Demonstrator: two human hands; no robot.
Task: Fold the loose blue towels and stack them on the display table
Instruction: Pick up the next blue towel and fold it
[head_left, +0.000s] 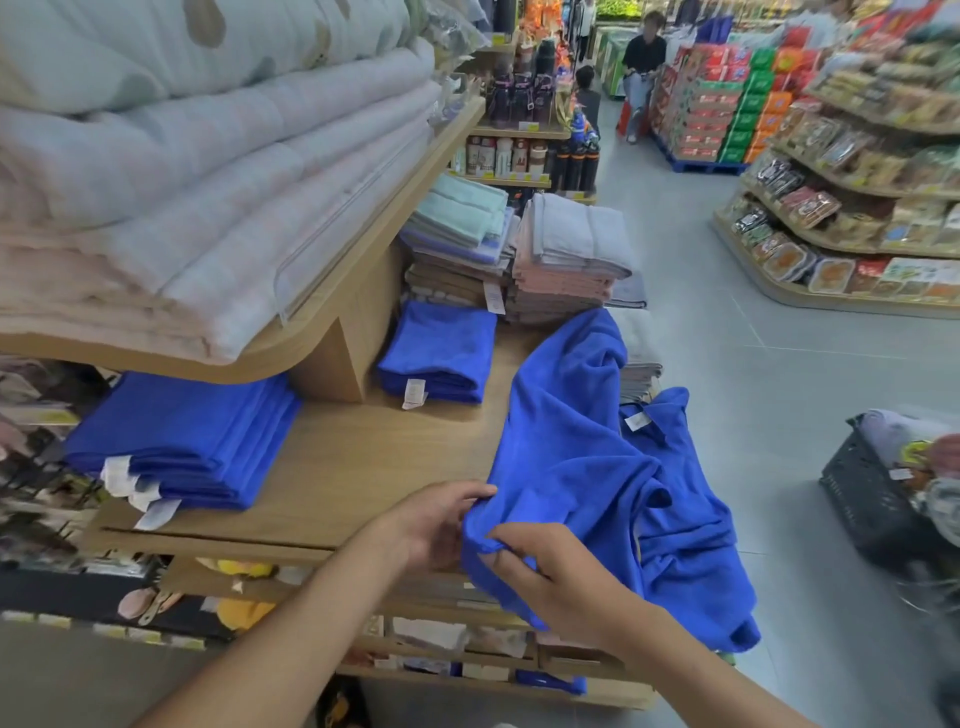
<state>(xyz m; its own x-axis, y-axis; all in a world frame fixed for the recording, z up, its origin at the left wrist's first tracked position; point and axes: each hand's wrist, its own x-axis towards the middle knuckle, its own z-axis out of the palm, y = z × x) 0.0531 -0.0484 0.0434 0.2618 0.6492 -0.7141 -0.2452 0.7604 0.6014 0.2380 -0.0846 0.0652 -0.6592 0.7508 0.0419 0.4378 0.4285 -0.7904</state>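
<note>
While both hands (488, 535) pinch the loose blue towel (587, 447) at its corner, pull its edge taut over the bench (363, 457) before folding.

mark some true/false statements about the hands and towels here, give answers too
1. The left hand and right hand both grip the loose blue towel. True.
2. The loose blue towel is neatly folded. False: it lies crumpled, hanging over the edge of the display table.
3. Folded blue towels lie on the display table as a larger stack and a smaller stack. True.
4. The black crate sits on the display table. False: it stands off the table, to the right.
</note>
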